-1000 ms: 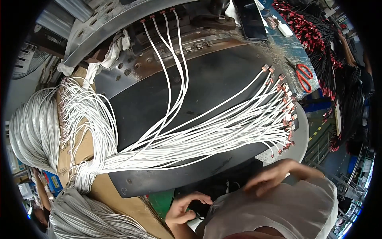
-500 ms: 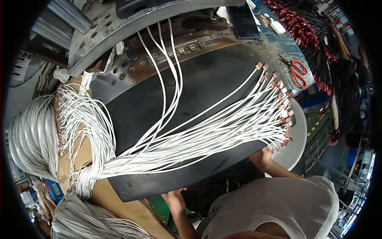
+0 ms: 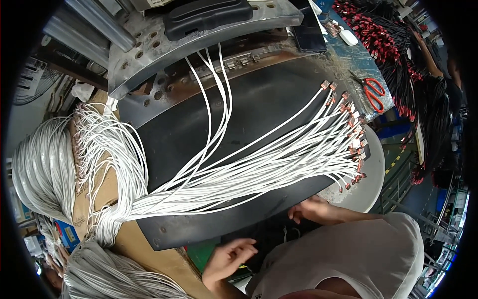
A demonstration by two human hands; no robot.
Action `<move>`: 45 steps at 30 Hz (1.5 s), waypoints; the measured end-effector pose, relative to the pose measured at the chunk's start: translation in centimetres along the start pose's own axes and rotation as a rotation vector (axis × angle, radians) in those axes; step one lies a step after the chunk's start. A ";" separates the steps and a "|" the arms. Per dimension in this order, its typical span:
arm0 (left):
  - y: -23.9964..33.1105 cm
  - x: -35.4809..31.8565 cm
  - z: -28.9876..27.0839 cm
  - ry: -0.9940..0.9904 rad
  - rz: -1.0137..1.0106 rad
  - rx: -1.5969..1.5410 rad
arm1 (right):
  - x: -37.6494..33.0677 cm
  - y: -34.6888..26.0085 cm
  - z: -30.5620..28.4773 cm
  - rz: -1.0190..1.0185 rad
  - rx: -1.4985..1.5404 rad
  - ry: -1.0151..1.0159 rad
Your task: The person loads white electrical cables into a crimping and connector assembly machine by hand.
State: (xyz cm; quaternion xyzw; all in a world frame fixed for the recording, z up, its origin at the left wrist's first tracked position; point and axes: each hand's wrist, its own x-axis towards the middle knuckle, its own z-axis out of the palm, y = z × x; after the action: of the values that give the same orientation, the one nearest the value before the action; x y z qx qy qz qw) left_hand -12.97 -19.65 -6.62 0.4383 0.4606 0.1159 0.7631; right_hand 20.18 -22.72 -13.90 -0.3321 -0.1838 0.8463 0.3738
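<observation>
My left hand (image 3: 229,258) hovers off the near edge of a black work surface (image 3: 199,231), its fingers loosely bent and apart, with nothing in them. Farther right, my right hand (image 3: 309,209) is just off the same edge, also empty, with its fingers slightly curled and a little blurred. Across the black surface lies a thick bundle of white cables (image 3: 239,177). Their right ends carry small connectors with copper-coloured parts (image 3: 354,129). Several single cables (image 3: 219,107) run away from the bundle to beneath a heavy metal press plate (image 3: 199,42).
Red-handled snips (image 3: 373,93), a phone (image 3: 309,39) and a white mouse-shaped object (image 3: 348,36) lie at the far right. A round pale tray (image 3: 374,172) stands beside the connectors. Coiled grey cable (image 3: 44,169) is at left. Black cables with red ends (image 3: 371,30) hang beyond.
Both hands have come away from the near edge of the black surface, back toward my body. The press plate appears lower and farther right, with more of its black top part showing.
</observation>
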 end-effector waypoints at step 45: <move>21.9 17.2 7.1 -0.455 0.345 0.007 | 3.9 -34.4 2.6 -0.208 -1.268 0.057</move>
State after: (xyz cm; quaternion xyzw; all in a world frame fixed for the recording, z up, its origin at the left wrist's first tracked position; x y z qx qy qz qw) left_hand 7.15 -0.81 1.41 0.5277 0.1965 0.1411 0.8143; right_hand 33.96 2.56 5.55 -0.4914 -0.6696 0.5235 0.1899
